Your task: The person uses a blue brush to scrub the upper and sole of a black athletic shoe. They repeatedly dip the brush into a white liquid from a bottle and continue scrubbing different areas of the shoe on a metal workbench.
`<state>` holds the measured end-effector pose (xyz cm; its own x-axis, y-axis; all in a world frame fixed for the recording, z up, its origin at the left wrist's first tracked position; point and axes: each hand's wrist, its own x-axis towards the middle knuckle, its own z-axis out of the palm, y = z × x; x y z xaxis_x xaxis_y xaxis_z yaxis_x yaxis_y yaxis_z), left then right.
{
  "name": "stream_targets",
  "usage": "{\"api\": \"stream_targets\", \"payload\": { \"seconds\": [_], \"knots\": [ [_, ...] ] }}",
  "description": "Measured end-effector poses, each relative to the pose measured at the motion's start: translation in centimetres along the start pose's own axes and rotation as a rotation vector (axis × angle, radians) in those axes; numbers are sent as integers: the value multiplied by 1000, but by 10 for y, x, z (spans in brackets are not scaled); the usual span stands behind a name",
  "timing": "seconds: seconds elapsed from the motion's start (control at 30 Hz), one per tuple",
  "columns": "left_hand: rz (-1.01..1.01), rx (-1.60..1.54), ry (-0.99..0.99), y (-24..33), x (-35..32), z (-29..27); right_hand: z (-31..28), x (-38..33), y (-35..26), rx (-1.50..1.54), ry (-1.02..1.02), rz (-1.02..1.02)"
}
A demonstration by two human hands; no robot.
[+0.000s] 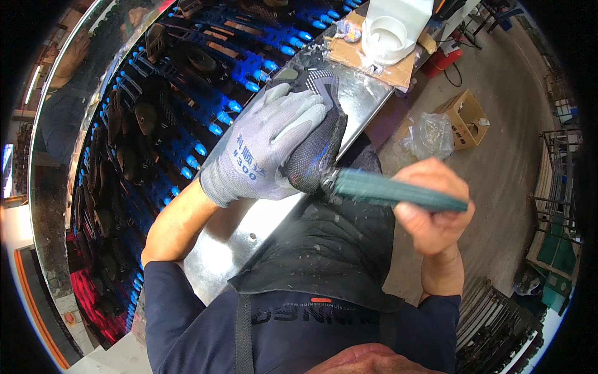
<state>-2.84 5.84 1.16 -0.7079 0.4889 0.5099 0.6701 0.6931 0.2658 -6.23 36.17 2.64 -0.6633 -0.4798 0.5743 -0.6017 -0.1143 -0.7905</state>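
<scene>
My left hand [268, 140], in a grey knit work glove, is closed around a black mesh shoe upper [324, 140] and holds it over the metal ledge. A dotted grey-white patch shows at the upper's far end. In my bare right hand [433, 206] is a green-handled brush [392, 189], blurred by motion. Its dark tip meets or nearly meets the near end of the upper; I cannot tell whether they touch.
A shiny metal ledge [218, 249] runs diagonally before me. Beyond its left side, a rack with blue-tipped pegs [215, 129] carries several dark shoe pieces. A white round container [385, 40] stands on stained cardboard [398, 71]. On the floor are an open carton [464, 121] and clear plastic [431, 137].
</scene>
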Motion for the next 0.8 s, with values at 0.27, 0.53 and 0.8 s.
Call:
{"api": "stream_targets", "payload": {
  "seconds": [0.27, 0.53, 0.8],
  "knots": [
    [-6, 12, 5, 3, 19, -1, -3, 6, 10, 373, 174, 392],
    [-1, 26, -7, 6, 20, -2, -9, 8, 2, -91, -45, -65],
    [12, 32, -13, 3, 31, -1, -19, 31, -5, -197, -118, -209]
  ]
}}
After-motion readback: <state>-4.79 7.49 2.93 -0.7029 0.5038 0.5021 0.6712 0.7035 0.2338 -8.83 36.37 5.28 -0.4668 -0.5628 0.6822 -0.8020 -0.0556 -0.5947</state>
